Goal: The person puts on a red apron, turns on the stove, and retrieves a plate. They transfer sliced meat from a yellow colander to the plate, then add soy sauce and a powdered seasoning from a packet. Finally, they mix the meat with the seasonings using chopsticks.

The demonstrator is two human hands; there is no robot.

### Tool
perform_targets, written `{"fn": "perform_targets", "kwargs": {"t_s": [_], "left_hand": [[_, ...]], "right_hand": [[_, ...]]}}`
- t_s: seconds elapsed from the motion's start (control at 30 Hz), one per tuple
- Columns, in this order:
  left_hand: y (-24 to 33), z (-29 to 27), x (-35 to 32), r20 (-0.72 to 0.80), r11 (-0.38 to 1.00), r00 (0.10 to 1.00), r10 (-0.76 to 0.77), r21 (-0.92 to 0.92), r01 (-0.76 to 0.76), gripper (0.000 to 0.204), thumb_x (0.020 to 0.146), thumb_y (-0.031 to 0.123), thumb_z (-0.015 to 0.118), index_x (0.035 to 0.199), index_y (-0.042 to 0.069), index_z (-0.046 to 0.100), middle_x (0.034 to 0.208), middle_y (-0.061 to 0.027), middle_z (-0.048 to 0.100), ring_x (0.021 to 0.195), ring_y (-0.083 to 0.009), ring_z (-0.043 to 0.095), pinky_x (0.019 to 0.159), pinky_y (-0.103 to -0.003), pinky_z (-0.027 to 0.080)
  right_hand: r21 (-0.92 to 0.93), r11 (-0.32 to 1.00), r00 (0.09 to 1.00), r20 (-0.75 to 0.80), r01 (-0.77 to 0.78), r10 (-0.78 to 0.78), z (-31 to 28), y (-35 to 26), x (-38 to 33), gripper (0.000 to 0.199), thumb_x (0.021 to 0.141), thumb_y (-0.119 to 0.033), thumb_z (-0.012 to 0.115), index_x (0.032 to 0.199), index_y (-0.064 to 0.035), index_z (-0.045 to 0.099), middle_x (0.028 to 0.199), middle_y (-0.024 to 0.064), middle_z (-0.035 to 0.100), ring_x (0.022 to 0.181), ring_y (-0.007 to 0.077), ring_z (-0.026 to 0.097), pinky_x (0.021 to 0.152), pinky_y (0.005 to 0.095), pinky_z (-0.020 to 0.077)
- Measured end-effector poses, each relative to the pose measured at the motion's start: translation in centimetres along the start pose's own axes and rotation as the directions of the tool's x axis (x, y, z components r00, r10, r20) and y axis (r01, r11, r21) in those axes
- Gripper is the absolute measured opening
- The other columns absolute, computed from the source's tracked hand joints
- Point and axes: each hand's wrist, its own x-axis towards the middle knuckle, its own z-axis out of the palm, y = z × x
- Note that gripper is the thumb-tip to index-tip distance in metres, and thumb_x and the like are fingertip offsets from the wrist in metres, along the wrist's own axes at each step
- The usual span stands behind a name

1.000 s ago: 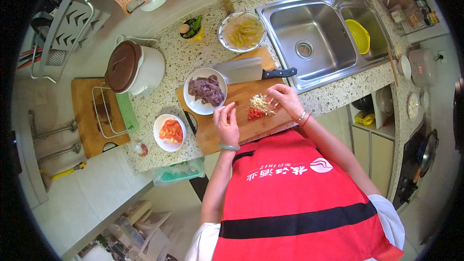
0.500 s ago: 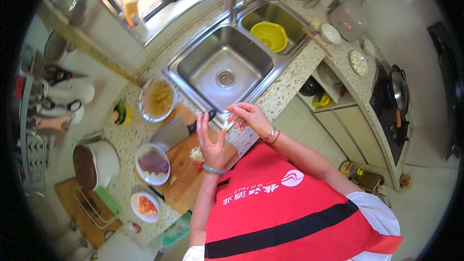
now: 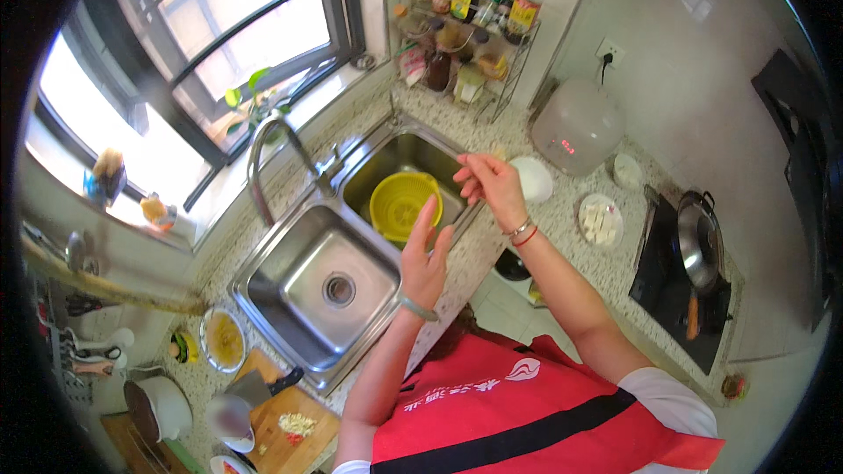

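My left hand (image 3: pixel 426 254) is raised flat over the rim between the two sink basins, fingers straight and apart, holding nothing. My right hand (image 3: pixel 487 184) hovers a little higher and to the right, its fingertips bunched and pointing left; I cannot tell if anything small is pinched there. Just left of both hands, a yellow colander (image 3: pixel 404 202) sits in the small basin. The large steel basin (image 3: pixel 325 276) lies below-left of it, under the curved faucet (image 3: pixel 263 149). A white bowl (image 3: pixel 531 177) stands on the counter right behind my right hand.
A wooden cutting board (image 3: pixel 290 430) with chopped bits and a cleaver (image 3: pixel 255 384) lies at lower left, beside a bowl of yellow food (image 3: pixel 222 338). On the right are a rice cooker (image 3: pixel 575 127), a plate of white cubes (image 3: pixel 601 221), and a pan on the stove (image 3: pixel 702 250). A bottle rack (image 3: pixel 465 26) fills the corner.
Both hands have left the cutting board and risen over the sink. The view has swung from the board toward the sink, window and stove.
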Motion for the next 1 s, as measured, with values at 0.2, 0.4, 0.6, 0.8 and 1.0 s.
{"fn": "perform_targets", "kwargs": {"t_s": [0.2, 0.4, 0.6, 0.8, 1.0], "left_hand": [[4.0, 10.3, 13.0, 0.087, 0.995, 0.992, 0.095, -0.045, -0.091, 0.055, 0.095, 0.014, 0.053, 0.145, 0.008, 0.031, 0.147, -0.0077, 0.036, 0.131, -0.0166, 0.038, 0.106, -0.033, 0.032], [5.1, 14.2, 18.3, 0.053, 0.992, 0.99, 0.128, -0.031, -0.126, 0.055, 0.094, 0.017, 0.056, 0.143, 0.009, 0.033, 0.145, -0.0104, 0.038, 0.133, -0.022, 0.036, 0.105, -0.037, 0.035], [3.2, 13.6, 18.8, -0.026, 0.999, 0.999, 0.047, 0.002, -0.047, 0.054, 0.094, 0.017, 0.057, 0.143, 0.012, 0.036, 0.144, -0.0088, 0.04, 0.131, -0.0224, 0.039, 0.1, -0.035, 0.039], [2.8, 13.1, 18.8, -0.07, 0.997, 0.995, 0.064, 0.041, -0.061, 0.051, 0.093, 0.015, 0.058, 0.14, 0.009, 0.039, 0.139, -0.0089, 0.045, 0.125, -0.0221, 0.046, 0.096, -0.034, 0.042], [4.6, 13.0, 18.2, -0.038, 0.996, 0.996, 0.086, -0.01, -0.087, 0.05, 0.093, 0.013, 0.057, 0.14, 0.009, 0.039, 0.133, -0.012, 0.05, 0.121, -0.022, 0.049, 0.094, -0.033, 0.044]], "right_hand": [[-0.197, 0.895, 0.874, -0.209, 0.401, -0.438, -9.2, -8.8, 14.7, 0.03, 0.089, -0.023, 0.062, 0.109, -0.0011, 0.063, 0.085, 0.0051, 0.066, 0.071, 0.0114, 0.06, 0.057, 0.0245, 0.0497], [-0.782, 0.521, 0.566, -0.271, 0.342, -0.779, -14.6, -13.9, 27.8, 0.078, 0.074, -0.042, 0.074, 0.13, 0.0044, 0.044, 0.119, 0.019, 0.059, 0.101, 0.0283, 0.061, 0.093, 0.0404, 0.0435], [-0.844, 0.501, 0.729, -0.218, 0.193, -0.649, -14.5, -14.7, 32.2, 0.085, 0.073, -0.044, 0.074, 0.135, 0.0027, 0.038, 0.124, 0.0185, 0.056, 0.105, 0.03, 0.059, 0.093, 0.0424, 0.0435], [-0.742, 0.573, 0.684, -0.217, 0.348, -0.697, -14.6, -14.2, 33.4, 0.077, 0.071, -0.032, 0.078, 0.131, 0.0004, 0.042, 0.12, 0.0146, 0.058, 0.106, 0.0294, 0.058, 0.091, 0.038, 0.0453], [-0.676, 0.445, 0.488, -0.143, 0.587, -0.861, -13.6, -18.2, 29.9, 0.068, 0.073, -0.024, 0.079, 0.127, 0.001, 0.047, 0.115, 0.0141, 0.061, 0.104, 0.0244, 0.06, 0.09, 0.034, 0.0471]]}}
